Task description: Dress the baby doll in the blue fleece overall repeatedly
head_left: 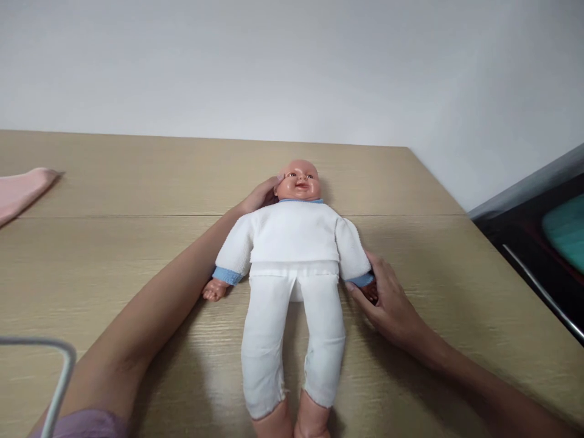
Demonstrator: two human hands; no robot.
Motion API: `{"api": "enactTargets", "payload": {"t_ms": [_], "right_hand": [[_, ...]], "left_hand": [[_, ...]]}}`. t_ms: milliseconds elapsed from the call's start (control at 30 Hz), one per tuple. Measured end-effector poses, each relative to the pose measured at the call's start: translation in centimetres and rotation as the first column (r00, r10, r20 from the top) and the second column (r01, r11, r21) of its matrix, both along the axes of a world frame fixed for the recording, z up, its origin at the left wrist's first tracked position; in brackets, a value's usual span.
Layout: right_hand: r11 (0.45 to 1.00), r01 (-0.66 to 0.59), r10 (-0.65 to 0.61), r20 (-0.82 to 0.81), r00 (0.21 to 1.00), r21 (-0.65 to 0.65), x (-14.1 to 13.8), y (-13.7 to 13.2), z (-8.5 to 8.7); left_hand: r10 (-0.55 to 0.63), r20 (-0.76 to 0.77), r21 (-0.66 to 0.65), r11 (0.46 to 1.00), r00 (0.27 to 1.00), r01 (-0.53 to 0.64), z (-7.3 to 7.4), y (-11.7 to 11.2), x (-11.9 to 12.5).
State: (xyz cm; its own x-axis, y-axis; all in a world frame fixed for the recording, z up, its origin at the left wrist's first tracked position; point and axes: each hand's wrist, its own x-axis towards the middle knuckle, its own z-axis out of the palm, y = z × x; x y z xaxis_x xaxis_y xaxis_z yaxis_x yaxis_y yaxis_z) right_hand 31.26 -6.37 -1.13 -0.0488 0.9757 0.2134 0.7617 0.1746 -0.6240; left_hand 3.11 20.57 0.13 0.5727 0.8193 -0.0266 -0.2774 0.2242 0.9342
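Observation:
A baby doll (294, 237) lies on its back on the table, its head at the far end and its feet towards me. It wears a white fleece top with blue collar and cuffs, and white trousers. Against the side of the doll's head rests my left hand (263, 193), with some fingers hidden behind the head. My right hand (387, 298) is closed around the doll's cuff and small hand at the right, thumb on the near side. The doll's lower feet run out of the frame.
A wooden table (137, 176) with a seam across it reaches to a pale wall (292, 67). Pink cloth (25, 188) lies at the left edge. A grey bent metal rod (64, 365) shows at lower left. Beyond the table's right edge stands a dark object with a teal panel (566, 231).

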Motion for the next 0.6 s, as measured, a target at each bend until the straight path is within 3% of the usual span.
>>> {"api": "enactTargets", "payload": {"t_ms": [233,400,600], "right_hand": [[1.0,0.004,-0.004,-0.004,1.0,-0.015,-0.1,0.0,0.2],[1.0,0.008,-0.008,0.002,1.0,-0.005,-0.1,0.1,0.2],[1.0,-0.006,0.006,-0.021,1.0,0.004,0.0,0.4,-0.2]], "left_hand": [[-0.015,0.011,-0.002,1.0,1.0,0.015,-0.2,0.1,0.0],[0.068,0.051,0.074,0.995,0.996,-0.071,-0.7,0.8,0.1],[0.081,0.056,0.07,0.994,0.995,-0.085,-1.4,1.3,0.3]]}}
